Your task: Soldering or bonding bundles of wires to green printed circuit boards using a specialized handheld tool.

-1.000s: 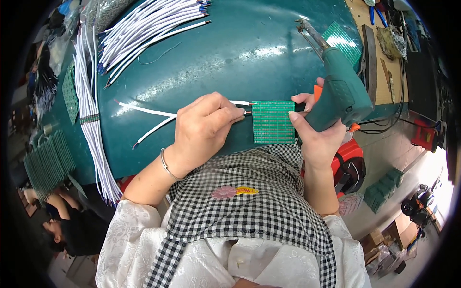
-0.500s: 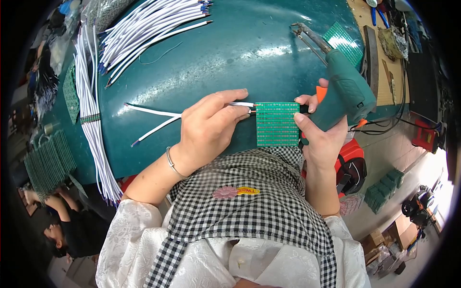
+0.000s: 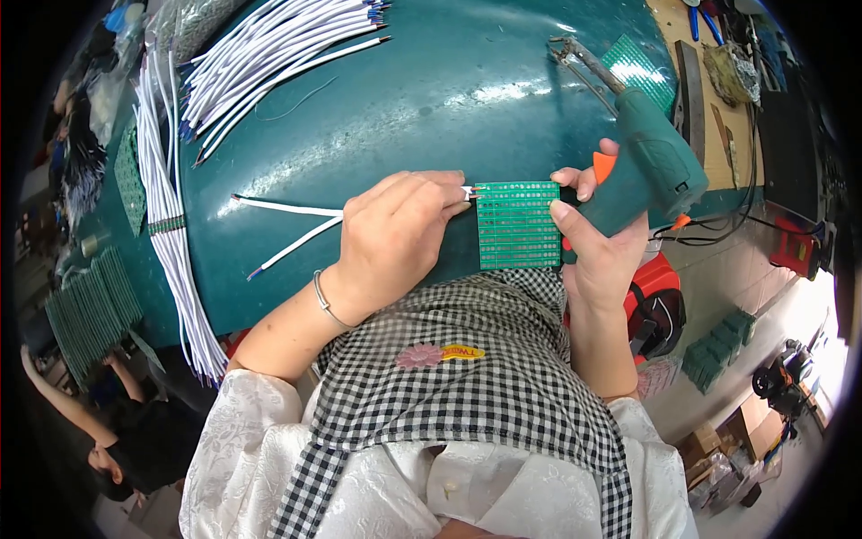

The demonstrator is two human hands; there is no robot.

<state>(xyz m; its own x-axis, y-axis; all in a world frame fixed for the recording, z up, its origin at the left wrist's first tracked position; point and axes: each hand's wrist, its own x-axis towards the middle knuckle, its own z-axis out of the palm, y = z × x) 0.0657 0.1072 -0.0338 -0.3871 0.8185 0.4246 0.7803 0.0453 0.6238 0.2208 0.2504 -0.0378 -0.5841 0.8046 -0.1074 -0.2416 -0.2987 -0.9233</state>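
Note:
My left hand [image 3: 392, 235] is closed on two white cables [image 3: 301, 209], pinching them near one end. Their far ends fan out to the left over the table. The stripped wire tips meet the upper left edge of a green circuit board panel [image 3: 519, 226], though fingers partly hide the joint. My right hand [image 3: 599, 225] grips the panel's right edge between thumb and finger. That same hand also holds a green soldering gun [image 3: 660, 153] with an orange trigger against its palm. The gun's metal tip points up and left, away from the panel.
Many white cables [image 3: 278, 58] lie at the upper left; a tied bundle [image 3: 166, 225] runs down the left side. Another green panel [image 3: 639, 72] lies behind the gun. Black cords [image 3: 718, 241] hang at the right. Another person [image 3: 135, 431] is at the lower left.
My left fingers have shifted slightly right, closer to the panel, covering more of the cables. The panel has moved up slightly. Another person's arm at the lower left has moved.

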